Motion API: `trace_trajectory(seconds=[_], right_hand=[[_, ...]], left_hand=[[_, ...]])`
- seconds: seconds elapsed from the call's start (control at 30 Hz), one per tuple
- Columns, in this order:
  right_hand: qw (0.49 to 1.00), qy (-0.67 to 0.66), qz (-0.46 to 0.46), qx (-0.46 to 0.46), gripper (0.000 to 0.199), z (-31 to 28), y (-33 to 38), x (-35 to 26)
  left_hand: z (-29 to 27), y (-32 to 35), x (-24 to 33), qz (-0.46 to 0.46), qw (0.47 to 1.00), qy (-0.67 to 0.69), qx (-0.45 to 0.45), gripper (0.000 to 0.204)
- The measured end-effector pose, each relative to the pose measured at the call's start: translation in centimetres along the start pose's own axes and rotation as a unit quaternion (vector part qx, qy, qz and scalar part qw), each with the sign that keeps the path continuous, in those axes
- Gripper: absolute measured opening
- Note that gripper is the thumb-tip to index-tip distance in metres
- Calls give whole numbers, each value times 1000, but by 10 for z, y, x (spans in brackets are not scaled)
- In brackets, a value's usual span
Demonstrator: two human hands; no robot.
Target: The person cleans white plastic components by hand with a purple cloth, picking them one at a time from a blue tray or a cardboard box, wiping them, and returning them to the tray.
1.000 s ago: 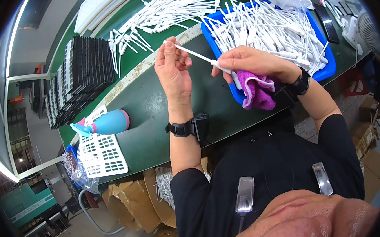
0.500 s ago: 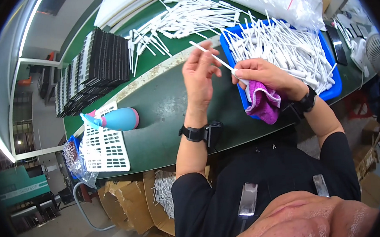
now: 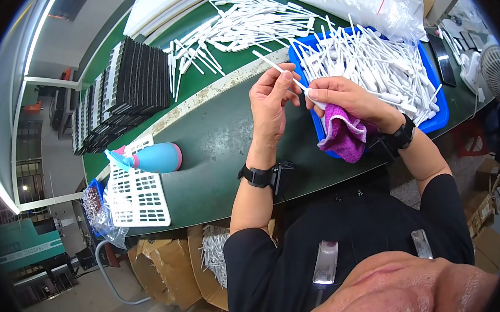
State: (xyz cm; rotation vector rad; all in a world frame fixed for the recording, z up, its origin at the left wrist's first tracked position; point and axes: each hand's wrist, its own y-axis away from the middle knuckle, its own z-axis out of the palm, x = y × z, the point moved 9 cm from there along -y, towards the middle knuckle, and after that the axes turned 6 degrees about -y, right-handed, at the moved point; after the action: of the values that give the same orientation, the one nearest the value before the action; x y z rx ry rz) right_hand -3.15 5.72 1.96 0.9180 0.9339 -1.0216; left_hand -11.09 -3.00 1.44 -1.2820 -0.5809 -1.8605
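Observation:
A slim white plastic stick [image 3: 264, 57] with a thicker handle end slants up and to the left between my hands. My left hand [image 3: 268, 99] has its thumb and fingers closed around the shaft. Closed on the handle end is my right hand [image 3: 347, 96], which also holds a purple cloth [image 3: 344, 135] that hangs below its fingers. Part of the handle is hidden by the right fingers and the cloth. Beyond my right hand stands a blue tray [image 3: 440, 120] heaped with similar white sticks [image 3: 365, 61].
A loose pile of white sticks [image 3: 252, 25] lies on the bench's far side. Stacked black trays [image 3: 140, 76] stand at left. A blue spray bottle [image 3: 157, 157] lies on a white perforated basket [image 3: 140, 204]. Plastic bags [image 3: 355, 3] lie behind the blue tray. Cardboard boxes [image 3: 171, 269] sit below.
My left hand has moved right, toward my right hand, and its fingers have closed on the stick's shaft. My right hand and the cloth have barely shifted.

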Motion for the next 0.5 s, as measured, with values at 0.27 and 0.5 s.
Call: trace_trajectory(seconds=[0.27,0.5], right_hand=[[995,74,-65,12,30,-15,2,-13],[974,-55,47,-214,35,1,26,-13]], left_hand=[[18,-10,-6,2,1000,-20,-13,25],[7,-30,-9,-57,991,-81,89,26]])
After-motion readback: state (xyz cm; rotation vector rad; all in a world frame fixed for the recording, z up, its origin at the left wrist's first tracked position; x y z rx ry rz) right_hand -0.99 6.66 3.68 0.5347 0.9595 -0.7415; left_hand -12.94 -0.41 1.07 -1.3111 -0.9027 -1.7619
